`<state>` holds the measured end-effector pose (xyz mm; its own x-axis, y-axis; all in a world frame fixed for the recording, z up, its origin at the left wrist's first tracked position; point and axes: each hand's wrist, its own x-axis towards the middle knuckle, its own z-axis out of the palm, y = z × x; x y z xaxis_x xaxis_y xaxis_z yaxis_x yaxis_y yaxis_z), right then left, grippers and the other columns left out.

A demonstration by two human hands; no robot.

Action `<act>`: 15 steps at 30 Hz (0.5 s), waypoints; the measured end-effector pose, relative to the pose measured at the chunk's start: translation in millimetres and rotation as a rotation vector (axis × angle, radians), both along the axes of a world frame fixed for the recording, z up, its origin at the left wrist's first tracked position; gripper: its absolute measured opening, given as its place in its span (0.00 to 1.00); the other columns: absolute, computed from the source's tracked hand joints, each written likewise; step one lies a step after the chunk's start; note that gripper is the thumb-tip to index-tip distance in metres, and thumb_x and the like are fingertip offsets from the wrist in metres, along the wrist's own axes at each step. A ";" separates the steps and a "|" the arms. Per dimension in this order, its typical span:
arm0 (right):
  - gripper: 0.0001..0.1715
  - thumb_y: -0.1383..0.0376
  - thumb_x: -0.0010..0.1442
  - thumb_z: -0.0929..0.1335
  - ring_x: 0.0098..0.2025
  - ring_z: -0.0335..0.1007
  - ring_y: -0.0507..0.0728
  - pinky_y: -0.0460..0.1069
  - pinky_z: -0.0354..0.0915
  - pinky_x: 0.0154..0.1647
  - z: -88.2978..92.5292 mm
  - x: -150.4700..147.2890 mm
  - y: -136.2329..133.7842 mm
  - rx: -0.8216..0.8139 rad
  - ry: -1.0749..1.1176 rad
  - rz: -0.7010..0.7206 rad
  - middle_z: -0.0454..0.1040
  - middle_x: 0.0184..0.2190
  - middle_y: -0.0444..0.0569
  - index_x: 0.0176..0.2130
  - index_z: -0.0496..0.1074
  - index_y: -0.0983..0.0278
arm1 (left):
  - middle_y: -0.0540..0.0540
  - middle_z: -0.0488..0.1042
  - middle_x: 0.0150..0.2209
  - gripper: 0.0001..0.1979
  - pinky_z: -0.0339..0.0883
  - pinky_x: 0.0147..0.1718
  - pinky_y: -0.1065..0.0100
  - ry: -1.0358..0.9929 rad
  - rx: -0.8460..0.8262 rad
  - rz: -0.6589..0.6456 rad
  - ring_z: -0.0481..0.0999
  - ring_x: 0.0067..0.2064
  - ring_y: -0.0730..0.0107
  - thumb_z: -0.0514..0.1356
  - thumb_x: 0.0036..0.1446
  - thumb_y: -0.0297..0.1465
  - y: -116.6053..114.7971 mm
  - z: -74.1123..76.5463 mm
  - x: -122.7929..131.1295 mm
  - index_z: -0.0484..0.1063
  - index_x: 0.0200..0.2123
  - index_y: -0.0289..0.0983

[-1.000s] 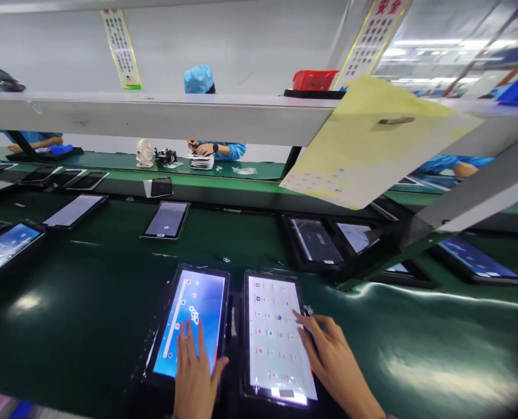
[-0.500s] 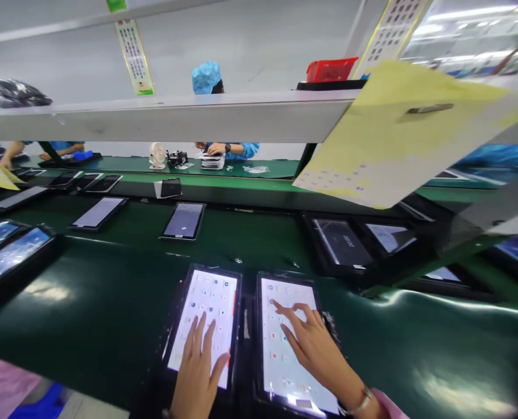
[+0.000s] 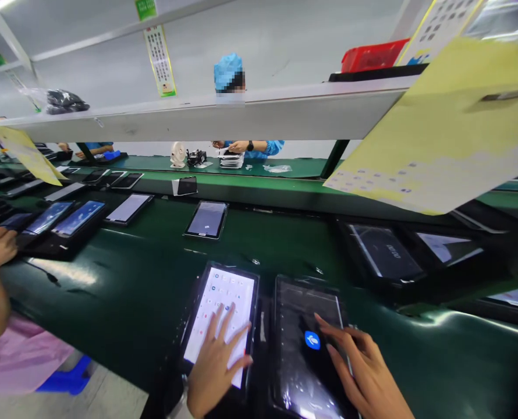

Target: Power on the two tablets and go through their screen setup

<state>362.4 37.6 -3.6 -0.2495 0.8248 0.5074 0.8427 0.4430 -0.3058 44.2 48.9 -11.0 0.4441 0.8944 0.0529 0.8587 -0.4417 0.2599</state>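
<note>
Left hand [image 3: 217, 366], right hand [image 3: 366, 372]: flat, fingers spread.

Grey wall [image 3: 285, 41] behind, long white shelf [image 3: 241, 116] over green conveyor belt [image 3: 132, 279], ceiling light top-left.

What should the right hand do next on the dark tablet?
Probably tap the blue icon. The right tablet shows a dark screen with only that icon lit, and the right hand has its fingertips beside it. The left hand rests on the left tablet.
</note>
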 end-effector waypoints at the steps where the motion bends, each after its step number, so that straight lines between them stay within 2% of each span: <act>1: 0.21 0.57 0.75 0.56 0.51 0.64 0.59 0.52 0.66 0.49 1.5 0.4 -1.1 0.009 0.014 -0.009 0.72 0.52 0.48 0.61 0.63 0.61 | 0.47 0.45 0.73 0.28 0.59 0.66 0.40 -0.014 0.010 0.106 0.43 0.73 0.49 0.49 0.69 0.43 5.3 2.1 -4.5 0.50 0.69 0.52; 3: 0.22 0.57 0.75 0.56 0.51 0.64 0.59 0.51 0.65 0.50 3.3 0.8 -3.2 0.025 0.021 -0.028 0.72 0.51 0.48 0.62 0.64 0.61 | 0.43 0.48 0.73 0.26 0.58 0.66 0.38 -0.035 0.036 0.305 0.44 0.73 0.44 0.49 0.69 0.43 19.2 3.3 -17.6 0.55 0.68 0.50; 5: 0.24 0.56 0.76 0.55 0.50 0.65 0.58 0.51 0.66 0.48 3.5 0.8 -4.8 0.032 0.012 -0.038 0.72 0.49 0.48 0.64 0.62 0.60 | 0.40 0.50 0.72 0.26 0.58 0.65 0.38 -0.039 0.064 0.377 0.47 0.72 0.42 0.49 0.68 0.44 33.2 2.0 -30.2 0.57 0.67 0.50; 8: 0.24 0.56 0.76 0.55 0.49 0.65 0.58 0.51 0.66 0.48 2.8 -0.4 -6.3 0.041 0.006 -0.041 0.72 0.48 0.47 0.64 0.62 0.61 | 0.41 0.52 0.71 0.25 0.59 0.65 0.37 -0.016 0.109 0.381 0.50 0.72 0.40 0.50 0.68 0.43 46.3 -0.1 -38.0 0.58 0.67 0.52; 11: 0.23 0.55 0.76 0.55 0.49 0.65 0.58 0.51 0.66 0.48 4.2 -0.5 -9.0 0.046 0.017 -0.055 0.72 0.50 0.47 0.62 0.64 0.60 | 0.41 0.53 0.71 0.24 0.57 0.65 0.35 -0.001 0.115 0.374 0.51 0.71 0.38 0.49 0.68 0.43 47.3 1.6 -35.7 0.60 0.66 0.54; 15: 0.21 0.55 0.75 0.56 0.50 0.66 0.59 0.51 0.67 0.48 3.5 5.2 -16.0 0.012 0.045 -0.074 0.71 0.53 0.47 0.60 0.65 0.60 | 0.45 0.52 0.72 0.27 0.56 0.66 0.38 -0.080 0.106 0.405 0.48 0.73 0.46 0.45 0.69 0.45 37.5 6.6 -38.5 0.53 0.69 0.51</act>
